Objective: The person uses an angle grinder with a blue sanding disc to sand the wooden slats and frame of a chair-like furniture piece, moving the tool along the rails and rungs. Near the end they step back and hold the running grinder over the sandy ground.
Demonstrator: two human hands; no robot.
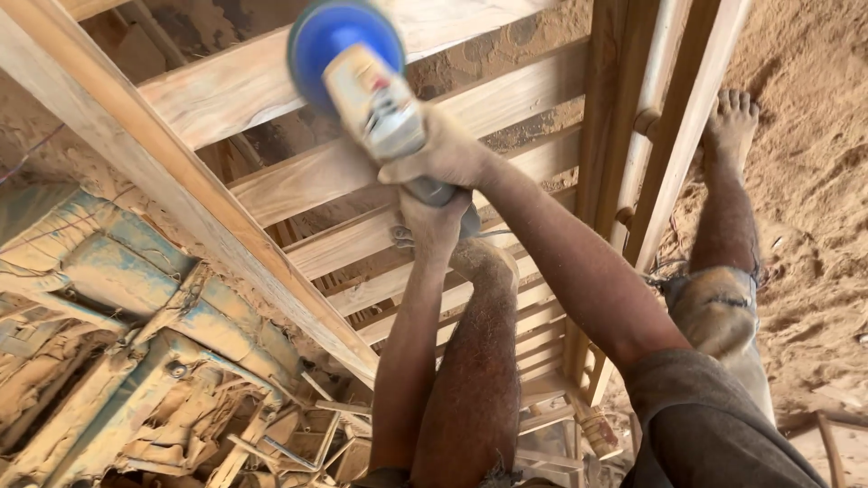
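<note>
Sawdust coated the blue metal machine [136, 307] at the left, beside the pale slatted wooden frame [298, 181]. Above the slats sat the handheld grey sander with a round blue disc [348, 54], its body pinched in the right hand [443, 149], whose grip was closed around it. The left hand [432, 226], just below, was pressed together on the sander's tail, while a bare foot [732, 117] rested on the sawdust floor [814, 181] at the right.

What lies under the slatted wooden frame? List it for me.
Through the gaps of the slatted wooden frame shows sawdust-covered ground. A leg stands between the slats. The boards, both hands and the blue-disc sander hide the rest.
</note>
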